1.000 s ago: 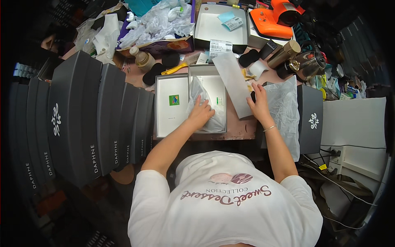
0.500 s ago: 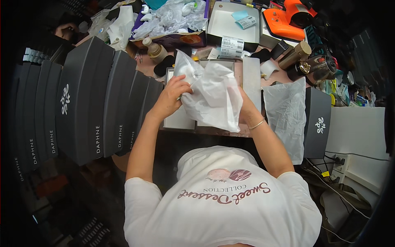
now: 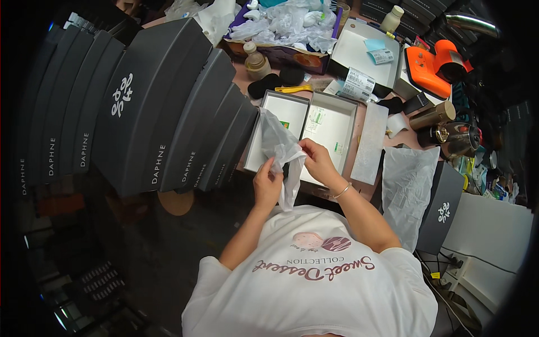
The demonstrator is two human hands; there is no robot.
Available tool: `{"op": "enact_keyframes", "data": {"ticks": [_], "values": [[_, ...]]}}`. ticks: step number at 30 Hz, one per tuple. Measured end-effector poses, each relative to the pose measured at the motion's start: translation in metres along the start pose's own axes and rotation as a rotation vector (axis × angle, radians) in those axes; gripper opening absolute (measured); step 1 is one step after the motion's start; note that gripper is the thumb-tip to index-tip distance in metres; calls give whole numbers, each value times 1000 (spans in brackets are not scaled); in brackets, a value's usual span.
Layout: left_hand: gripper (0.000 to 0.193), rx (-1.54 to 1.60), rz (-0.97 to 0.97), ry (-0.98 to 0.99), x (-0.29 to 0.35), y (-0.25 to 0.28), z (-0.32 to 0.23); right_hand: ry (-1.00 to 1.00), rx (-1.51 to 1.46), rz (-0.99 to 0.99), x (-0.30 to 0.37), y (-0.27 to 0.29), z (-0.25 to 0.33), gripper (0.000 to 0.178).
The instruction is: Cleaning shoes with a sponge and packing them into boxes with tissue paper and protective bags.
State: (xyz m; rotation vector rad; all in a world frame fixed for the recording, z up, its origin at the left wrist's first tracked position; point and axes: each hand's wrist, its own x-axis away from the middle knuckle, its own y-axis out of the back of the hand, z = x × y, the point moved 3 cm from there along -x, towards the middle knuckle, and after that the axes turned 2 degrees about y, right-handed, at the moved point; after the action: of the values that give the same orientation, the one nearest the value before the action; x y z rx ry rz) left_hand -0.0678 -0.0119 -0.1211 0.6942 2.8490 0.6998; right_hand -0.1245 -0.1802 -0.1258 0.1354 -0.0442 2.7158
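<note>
Head view: left fingers (image 3: 264,173) and right fingers (image 3: 309,147) tightly pinch a white bag (image 3: 277,136) near white-lettered boxes (image 3: 149,121).

Green sticker (image 3: 285,124) partly hidden behind white sheeting (image 3: 277,136)

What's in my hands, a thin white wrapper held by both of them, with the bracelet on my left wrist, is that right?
Not quite: in the head view, the bracelet is on the wrist of your right hand, not the left. Your left hand and right hand do both hold the thin white wrapper.
</note>
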Motion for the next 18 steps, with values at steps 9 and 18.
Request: {"op": "enact_keyframes", "data": {"ticks": [9, 18], "values": [[20, 57, 1, -83, -22, 29, -40, 234, 430, 426, 26, -10, 90, 19], [21, 40, 102, -273, -2, -8, -67, 529, 959, 432, 0, -63, -28, 26]]}}
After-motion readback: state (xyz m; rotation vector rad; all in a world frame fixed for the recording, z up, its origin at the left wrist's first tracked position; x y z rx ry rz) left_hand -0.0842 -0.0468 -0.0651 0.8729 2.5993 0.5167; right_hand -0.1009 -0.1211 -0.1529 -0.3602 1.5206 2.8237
